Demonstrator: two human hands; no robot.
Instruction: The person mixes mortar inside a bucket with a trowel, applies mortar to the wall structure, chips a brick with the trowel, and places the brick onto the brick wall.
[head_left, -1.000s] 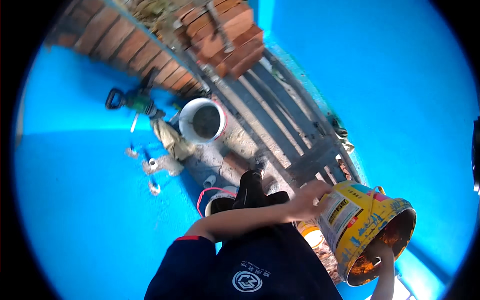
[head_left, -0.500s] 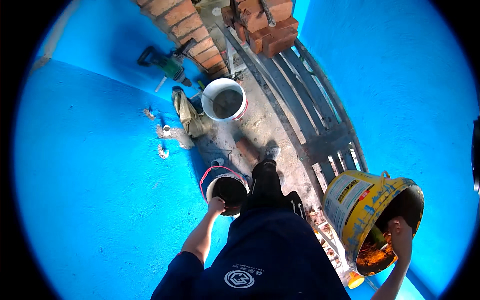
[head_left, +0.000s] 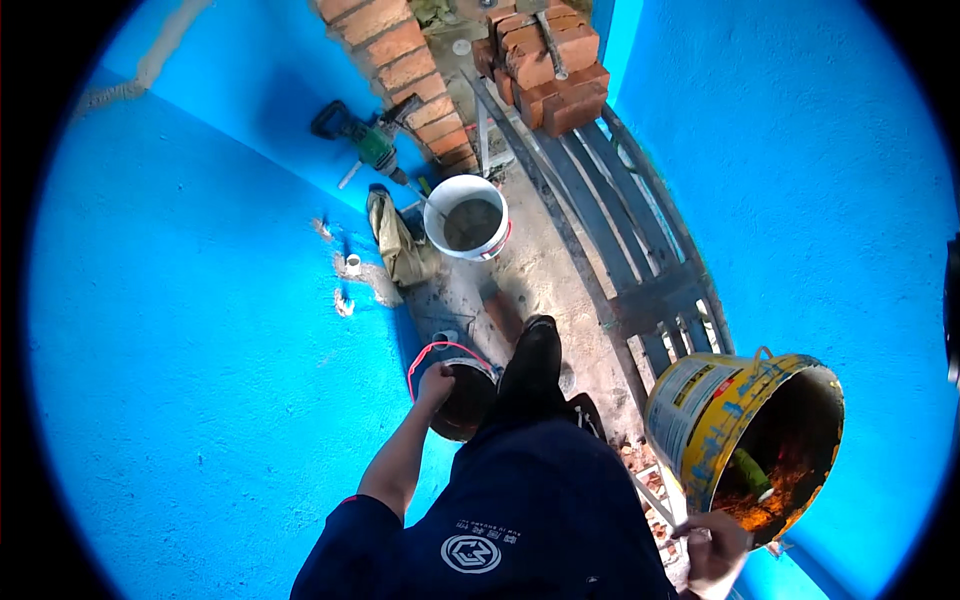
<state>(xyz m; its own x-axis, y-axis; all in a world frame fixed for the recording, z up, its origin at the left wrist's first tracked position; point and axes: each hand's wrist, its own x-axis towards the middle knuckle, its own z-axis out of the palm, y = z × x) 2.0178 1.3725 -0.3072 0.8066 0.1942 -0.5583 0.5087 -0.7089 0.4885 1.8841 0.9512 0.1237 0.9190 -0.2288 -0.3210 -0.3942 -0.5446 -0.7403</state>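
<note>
My left hand (head_left: pixel 436 383) grips the rim of a dark-interior bucket (head_left: pixel 468 408) with a pink handle, low at centre left. At lower right, my right hand (head_left: pixel 712 548) has curled fingers just below the mouth of a tipped yellow bucket (head_left: pixel 705 400); what they hold, if anything, I cannot make out. That bucket is splashed with blue paint, with orange residue and a green cylindrical object (head_left: pixel 752 472) inside. My dark-clad leg (head_left: pixel 528 380) stands between the two buckets.
A white bucket (head_left: pixel 469 220) of grey mix stands ahead, beside a sack (head_left: pixel 397 245) and green power tool (head_left: pixel 370 145). A long metal rack (head_left: pixel 600 210) bears stacked bricks (head_left: pixel 540 70). Blue walls (head_left: pixel 170 300) flank both sides; a brick edge (head_left: pixel 410 70) rises at back left.
My left hand has moved from the yellow bucket to the pink-handled one and gripped it. My right hand has come down out of the yellow bucket's mouth toward me.
</note>
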